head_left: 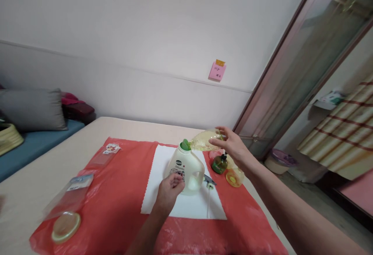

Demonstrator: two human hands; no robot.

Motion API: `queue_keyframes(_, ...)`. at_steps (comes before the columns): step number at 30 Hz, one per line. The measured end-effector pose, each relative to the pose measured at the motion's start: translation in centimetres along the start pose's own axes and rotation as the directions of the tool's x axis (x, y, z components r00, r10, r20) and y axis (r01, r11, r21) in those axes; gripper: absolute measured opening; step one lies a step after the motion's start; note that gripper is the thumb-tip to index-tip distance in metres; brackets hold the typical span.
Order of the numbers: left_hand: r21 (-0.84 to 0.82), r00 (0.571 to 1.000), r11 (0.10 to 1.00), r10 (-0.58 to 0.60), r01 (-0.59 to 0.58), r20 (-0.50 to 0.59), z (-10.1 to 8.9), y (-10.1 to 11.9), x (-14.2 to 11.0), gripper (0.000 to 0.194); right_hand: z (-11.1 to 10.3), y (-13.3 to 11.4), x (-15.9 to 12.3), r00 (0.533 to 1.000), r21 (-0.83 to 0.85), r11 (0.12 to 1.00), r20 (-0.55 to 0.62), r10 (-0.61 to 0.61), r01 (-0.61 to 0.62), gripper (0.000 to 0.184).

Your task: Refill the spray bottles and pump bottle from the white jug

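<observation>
My right hand (pixel 230 143) is closed around a clear yellowish plastic bottle (pixel 202 140), held tilted almost flat. The bottle's neck meets the green spout (pixel 184 144) in the mouth of a pale detergent jug (pixel 192 169). That jug stands upright on a white sheet (pixel 154 192) with a scalloped edge. In front of the jug's label, my left hand (pixel 171 189) has its fingers curled in, with nothing visible in them; whether it touches the jug I cannot tell. A pump head with a thin tube (pixel 210 187) lies right of the jug, beside a dark object (pixel 209 179).
Red plastic sheeting (pixel 122 192) covers the table. To the right are a dark pump bottle (pixel 220 164) and a yellow container (pixel 234 177). Clear packets (pixel 72 189) and a round pale lid (pixel 66 227) lie left. A wall (pixel 145 45) rises behind, carrying a pink note (pixel 217 71).
</observation>
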State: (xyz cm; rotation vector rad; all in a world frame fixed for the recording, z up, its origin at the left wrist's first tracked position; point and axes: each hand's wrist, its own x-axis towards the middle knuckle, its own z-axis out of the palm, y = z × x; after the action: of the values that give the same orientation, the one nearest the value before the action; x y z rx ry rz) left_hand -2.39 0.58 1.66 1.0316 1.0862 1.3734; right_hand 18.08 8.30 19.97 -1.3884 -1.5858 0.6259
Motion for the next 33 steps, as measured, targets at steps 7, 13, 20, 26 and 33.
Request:
queue_keyframes(7,-0.005,1.000,1.000,-0.003,0.003,-0.004,-0.3,0.1,0.0,0.027,0.4,-2.0,0.6,0.991,-0.119,0.985,0.050,-0.122,0.127,0.067)
queue_keyframes(13,-0.015,1.000,1.000,-0.003,0.003,-0.004,-0.4,0.4,-0.1,0.025,0.7,-3.5,0.4,0.985,-0.192,0.967,0.060,-0.160,0.169,0.065)
queue_keyframes(20,-0.026,1.000,1.000,0.002,-0.002,-0.003,-0.4,1.0,-0.2,0.023,0.9,-4.1,0.3,0.986,-0.201,0.966,0.069,-0.152,0.163,0.067)
queue_keyframes(26,-0.038,1.000,0.999,0.002,-0.002,0.004,-0.4,0.8,-0.3,0.023,0.9,-4.4,0.1,0.983,-0.204,0.962,0.077,-0.170,0.182,0.068)
queue_keyframes(33,-0.037,1.000,0.999,0.013,-0.013,0.009,-0.7,1.3,-0.7,0.023,1.1,-3.7,-0.2,0.979,-0.186,0.962,0.054,-0.196,0.202,0.070)
